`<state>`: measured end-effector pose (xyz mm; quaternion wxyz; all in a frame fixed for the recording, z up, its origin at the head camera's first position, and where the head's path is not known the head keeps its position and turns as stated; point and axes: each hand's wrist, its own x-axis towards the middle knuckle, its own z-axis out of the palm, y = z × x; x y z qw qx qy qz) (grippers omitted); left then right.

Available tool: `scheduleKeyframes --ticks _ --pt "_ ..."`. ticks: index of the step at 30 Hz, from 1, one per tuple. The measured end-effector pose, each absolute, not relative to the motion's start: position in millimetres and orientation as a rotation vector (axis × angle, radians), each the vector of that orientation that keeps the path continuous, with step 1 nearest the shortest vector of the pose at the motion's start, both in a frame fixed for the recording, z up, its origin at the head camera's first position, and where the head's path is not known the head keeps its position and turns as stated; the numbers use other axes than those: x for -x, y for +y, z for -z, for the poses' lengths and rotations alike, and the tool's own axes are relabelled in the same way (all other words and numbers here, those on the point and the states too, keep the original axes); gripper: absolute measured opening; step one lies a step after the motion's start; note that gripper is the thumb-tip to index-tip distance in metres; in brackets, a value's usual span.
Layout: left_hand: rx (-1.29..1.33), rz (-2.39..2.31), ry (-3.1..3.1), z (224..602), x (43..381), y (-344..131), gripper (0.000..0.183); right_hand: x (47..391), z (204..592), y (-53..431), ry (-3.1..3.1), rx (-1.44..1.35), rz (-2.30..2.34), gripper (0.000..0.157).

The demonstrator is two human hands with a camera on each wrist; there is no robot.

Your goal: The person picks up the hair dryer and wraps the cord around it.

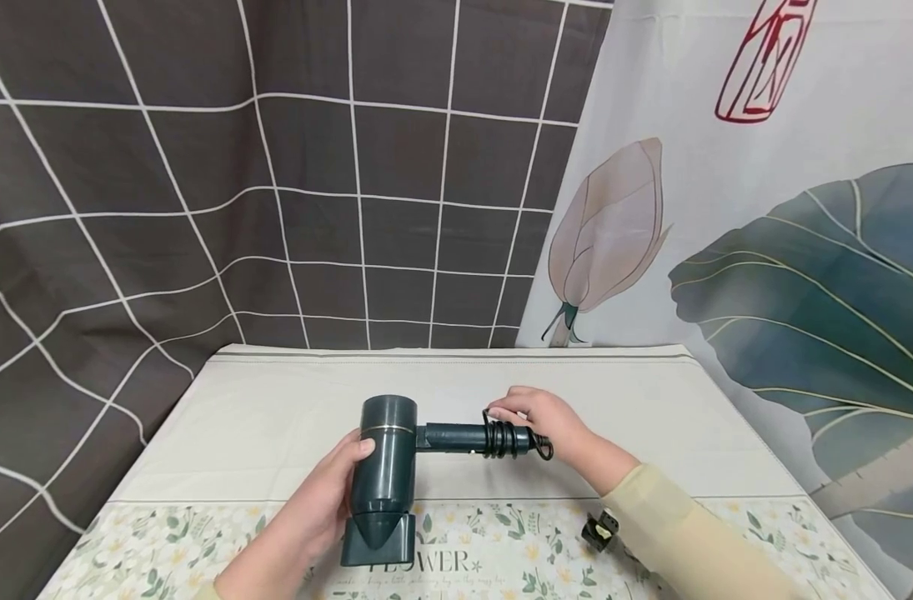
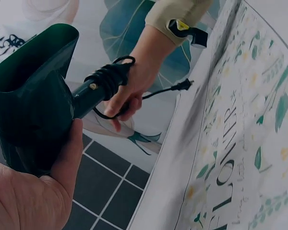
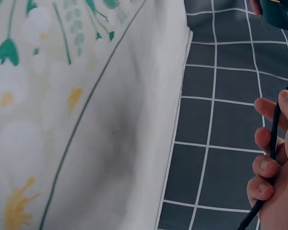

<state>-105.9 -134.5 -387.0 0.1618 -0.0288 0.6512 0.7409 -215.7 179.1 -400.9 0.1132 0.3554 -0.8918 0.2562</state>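
My left hand (image 1: 334, 479) grips a dark green hair dryer (image 1: 384, 467) by its barrel, thumb on the near side. The dryer's flat nozzle (image 1: 378, 546) points toward me, and its handle (image 1: 452, 437) reaches out to the right. Several loops of black cord (image 1: 501, 438) are wound round the handle near its end. Beside those loops, my right hand (image 1: 542, 421) holds a length of the cord. The right wrist view shows this cord (image 3: 275, 127) running under the thumb and across the curled fingers. A plug (image 2: 183, 85) at the cord's free end sticks out past the right hand in the left wrist view.
Below the hands lies a table with a white and floral cloth (image 1: 291, 392). A dark grid-patterned curtain (image 1: 298, 167) hangs behind and to the left, a leaf-printed one (image 1: 734, 208) at right. A small black device (image 1: 600, 531) sits on the right sleeve.
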Motion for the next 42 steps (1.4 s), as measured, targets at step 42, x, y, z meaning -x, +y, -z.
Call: scheduleKeyframes --ticks 42 --pt "0.232 -2.242 1.921 388 112 -120 0.073 161 389 146 -2.333 -1.011 -0.297 0.008"
